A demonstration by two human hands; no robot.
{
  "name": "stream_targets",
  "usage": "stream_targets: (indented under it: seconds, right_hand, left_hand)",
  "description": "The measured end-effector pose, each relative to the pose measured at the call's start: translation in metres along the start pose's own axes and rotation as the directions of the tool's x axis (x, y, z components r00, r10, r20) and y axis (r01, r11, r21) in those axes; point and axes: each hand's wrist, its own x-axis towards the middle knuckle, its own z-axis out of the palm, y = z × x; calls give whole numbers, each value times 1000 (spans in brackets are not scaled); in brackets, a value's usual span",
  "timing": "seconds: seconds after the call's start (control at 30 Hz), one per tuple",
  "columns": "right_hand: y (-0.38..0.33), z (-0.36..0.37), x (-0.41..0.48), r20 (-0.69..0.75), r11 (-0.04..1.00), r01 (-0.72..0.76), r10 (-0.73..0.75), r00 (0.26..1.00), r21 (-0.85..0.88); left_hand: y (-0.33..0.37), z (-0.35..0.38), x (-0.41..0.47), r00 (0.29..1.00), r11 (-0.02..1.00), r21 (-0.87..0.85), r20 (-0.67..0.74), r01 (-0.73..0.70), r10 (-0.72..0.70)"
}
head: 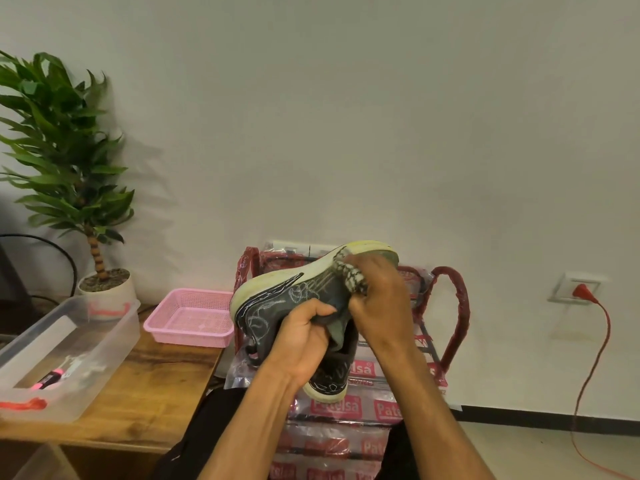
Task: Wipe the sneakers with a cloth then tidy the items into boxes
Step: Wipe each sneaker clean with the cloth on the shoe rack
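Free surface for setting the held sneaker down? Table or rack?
Best: bare wood on the table, bordered by the clear box, the pink basket and the near edge. The basket's floor also looks bare. Crowded: the rack, where the second sneaker lies; the clear box holds a pink marker.

Head camera looks forward and down, close above both forearms

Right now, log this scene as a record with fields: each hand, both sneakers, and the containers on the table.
left hand: grips the held sneaker by its upper
right hand: presses a checked cloth against that sneaker's side, near the sole
held sneaker: black, pale sole facing up
second sneaker: below, on the plastic-wrapped red rack
table containers: clear plastic box, pink basket
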Motion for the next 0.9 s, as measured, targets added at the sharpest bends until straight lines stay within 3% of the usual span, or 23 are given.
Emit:
stream_targets:
  seconds: [0.07,0.13,0.2,0.37,0.5,0.67,0.83,0.9]
  right_hand:
    - [-2,-2,3,-24,996,-46,48,999,75]
    - [-11,-7,1,134,982,-16,-9,991,189]
    - [-22,-10,-1,269,981,26,-78,960,192]
    - [-13,-6,16,21,998,-69,69,997,-1]
    - [-28,-9,9,259,997,20,-40,965,80]
    - [-14,0,14,24,997,-64,65,998,-54]
    - [-28,-4,2,218,990,15,-46,975,142]
    - [-21,0,6,144,993,-14,-2,990,115]
  left_hand:
    - [2,1,1,1000,998,57,-26,-1,3]
    - [6,2,-1,997,990,141,-66,-25,34]
    - [8,2,-1,992,984,175,-111,-35,56]
    - [-2,14,-4,988,968,249,-155,20,19]
    - [-3,12,-4,990,978,207,-135,-23,51]
    - [0,12,-5,995,991,136,-94,-5,18]
    - [10,5,-5,994,995,99,-102,-27,37]
    - [12,5,-4,996,997,64,-76,-32,37]
